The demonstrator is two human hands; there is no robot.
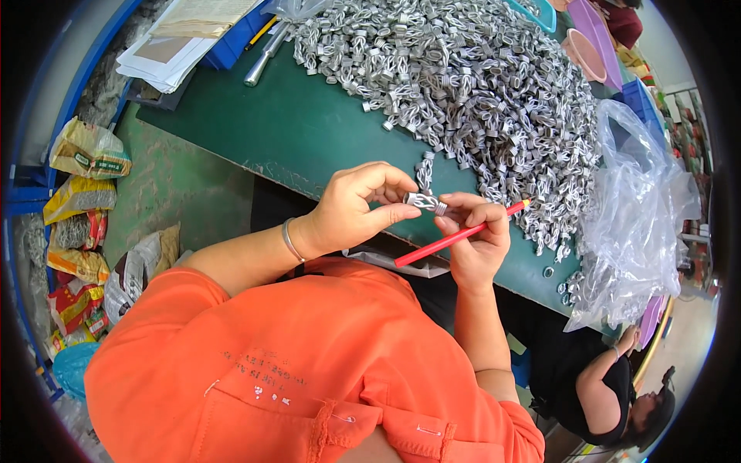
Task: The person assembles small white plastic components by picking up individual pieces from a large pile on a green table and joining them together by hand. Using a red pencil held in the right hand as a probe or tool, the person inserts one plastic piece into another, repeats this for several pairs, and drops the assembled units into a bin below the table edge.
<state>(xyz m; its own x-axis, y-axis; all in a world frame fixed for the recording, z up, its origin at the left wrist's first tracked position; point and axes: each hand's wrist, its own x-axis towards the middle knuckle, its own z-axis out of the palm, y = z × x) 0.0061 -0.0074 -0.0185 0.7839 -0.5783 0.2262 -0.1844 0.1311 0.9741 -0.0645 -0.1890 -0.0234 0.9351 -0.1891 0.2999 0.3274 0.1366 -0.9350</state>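
Observation:
Between my two hands, over the near edge of the table, is a small silver-grey metal part [424, 203] with a twisted, looped body and ringed ends. My left hand [361, 204] pinches its left end between thumb and fingers. My right hand [480, 238] has its fingertips at the right end. A red pencil [440, 246] with a yellowish tip lies slanted through the fingers of my right hand. Just beyond my fingers, a similar metal part [424, 171] rests on the green table [262, 116], near the large heap of such parts [463, 85].
A clear plastic bag [629, 224] lies on the right side of the table. Papers [174, 46], a blue bin [235, 35] and a metal-shafted tool [266, 58] are at the far left. Stuffed sacks [89, 150] line the floor. A person in black [598, 393] sits at right.

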